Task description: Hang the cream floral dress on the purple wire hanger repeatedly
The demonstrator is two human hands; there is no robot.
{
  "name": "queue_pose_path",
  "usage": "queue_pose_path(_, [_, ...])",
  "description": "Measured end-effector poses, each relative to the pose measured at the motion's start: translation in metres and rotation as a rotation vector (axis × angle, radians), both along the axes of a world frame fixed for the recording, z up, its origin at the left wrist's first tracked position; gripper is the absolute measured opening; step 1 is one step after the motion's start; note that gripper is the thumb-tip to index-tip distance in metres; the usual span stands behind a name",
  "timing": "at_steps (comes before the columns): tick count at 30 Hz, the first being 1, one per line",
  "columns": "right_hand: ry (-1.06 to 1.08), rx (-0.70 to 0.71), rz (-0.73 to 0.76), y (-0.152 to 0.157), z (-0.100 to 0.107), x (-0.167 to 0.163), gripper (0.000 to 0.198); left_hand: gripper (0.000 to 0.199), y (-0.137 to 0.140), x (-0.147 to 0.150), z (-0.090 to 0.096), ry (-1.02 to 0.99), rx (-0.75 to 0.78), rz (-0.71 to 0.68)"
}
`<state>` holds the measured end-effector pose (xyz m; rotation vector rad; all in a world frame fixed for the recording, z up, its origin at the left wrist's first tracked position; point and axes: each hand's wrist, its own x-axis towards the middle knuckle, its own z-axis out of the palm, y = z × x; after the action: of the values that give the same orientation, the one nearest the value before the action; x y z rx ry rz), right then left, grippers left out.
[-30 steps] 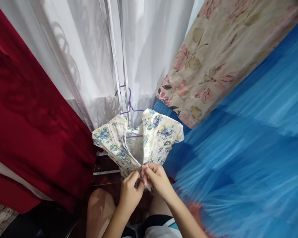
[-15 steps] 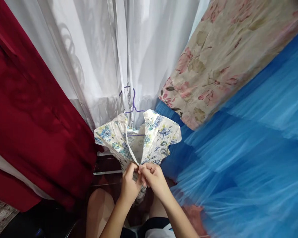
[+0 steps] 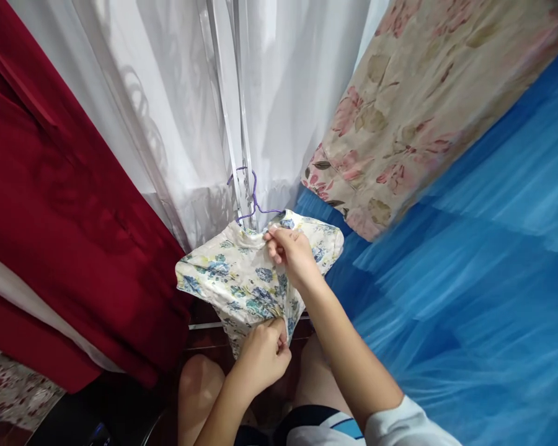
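Observation:
A white dress (image 3: 242,266) with blue and green flowers hangs in front of me on a purple hanger (image 3: 255,201). My right hand (image 3: 291,251) is closed in a pinch at the top of its zipper, by the neckline; the pull itself is hidden by the fingers. Lower down, my left hand (image 3: 265,353) grips the fabric beside the zipper line, its fingers closed. Between the two hands the edges of the opening lie together. The lower part of the dress is hidden behind my left hand and forearm.
Red fabric (image 3: 74,217) hangs on the left, white curtain (image 3: 177,111) behind. Beige floral cloth (image 3: 376,142) and a blue tulle skirt (image 3: 469,291) fill the right. A white metal pole (image 3: 223,93) stands behind the hanger. My knees are below.
My right hand has moved up from beside the left hand to the neckline, and the dress's open V has closed. The left hand still holds the fabric, slightly lower and further right.

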<state>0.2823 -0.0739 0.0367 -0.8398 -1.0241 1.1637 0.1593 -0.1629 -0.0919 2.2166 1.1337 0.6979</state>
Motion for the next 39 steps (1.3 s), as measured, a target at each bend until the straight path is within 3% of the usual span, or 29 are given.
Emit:
queue_pose_path(4, [-0.036,-0.022,-0.002,-0.022,-0.023,-0.003,0.027,0.013,0.016,-0.008,0.011,-0.276,0.077,0.087])
queue_pose_path(6, [-0.097,-0.005,-0.009,-0.032,-0.027,-0.002,0.027,0.005,0.033,-0.016,0.034,-0.491,0.222,0.214])
queue_pose_path(8, [-0.168,0.046,0.007,-0.04,-0.023,0.001,0.027,0.022,0.052,-0.02,0.063,-0.607,0.347,0.268])
queue_pose_path(10, [-0.232,0.107,0.034,-0.043,-0.016,0.004,0.026,0.028,0.068,-0.02,0.089,-0.553,0.407,0.183])
queue_pose_path(13, [-0.3,0.174,0.016,-0.038,-0.014,0.006,0.026,0.011,0.079,-0.01,0.112,-0.441,0.572,0.138])
queue_pose_path(17, [-0.385,0.196,-0.101,-0.019,-0.036,0.005,0.029,0.011,0.083,-0.007,0.124,-0.593,0.731,0.337])
queue_pose_path(20, [-0.424,0.142,-0.088,-0.017,-0.06,0.004,0.031,0.018,0.098,-0.034,0.13,-0.819,0.736,0.55])
queue_pose_path(22, [-0.41,0.102,-0.045,-0.025,-0.07,0.003,0.031,0.022,0.115,-0.066,0.125,-0.935,0.705,0.679])
queue_pose_path(24, [-0.411,0.088,-0.005,-0.037,-0.077,0.001,0.031,0.021,0.134,-0.097,0.107,-1.079,0.613,0.776])
queue_pose_path(28, [-0.424,0.078,0.071,-0.055,-0.085,-0.007,0.029,0.019,0.157,-0.125,0.042,-1.437,-0.045,0.941])
queue_pose_path(31, [-0.353,0.01,0.045,-0.057,-0.099,-0.002,0.03,0.022,0.151,-0.109,-0.009,-1.424,-0.297,0.932])
queue_pose_path(34, [-0.308,-0.072,-0.103,-0.055,-0.125,0.023,0.03,0.028,0.133,-0.082,-0.042,-1.379,-0.463,0.834])
queue_pose_path(36, [-0.332,-0.12,-0.254,-0.055,-0.147,0.049,0.03,0.032,0.121,-0.065,-0.049,-1.362,-0.532,0.731])
queue_pose_path(39, [-0.466,-0.223,-0.357,-0.06,-0.18,0.087,0.03,0.04,0.106,-0.044,-0.037,-1.375,-0.557,0.555])
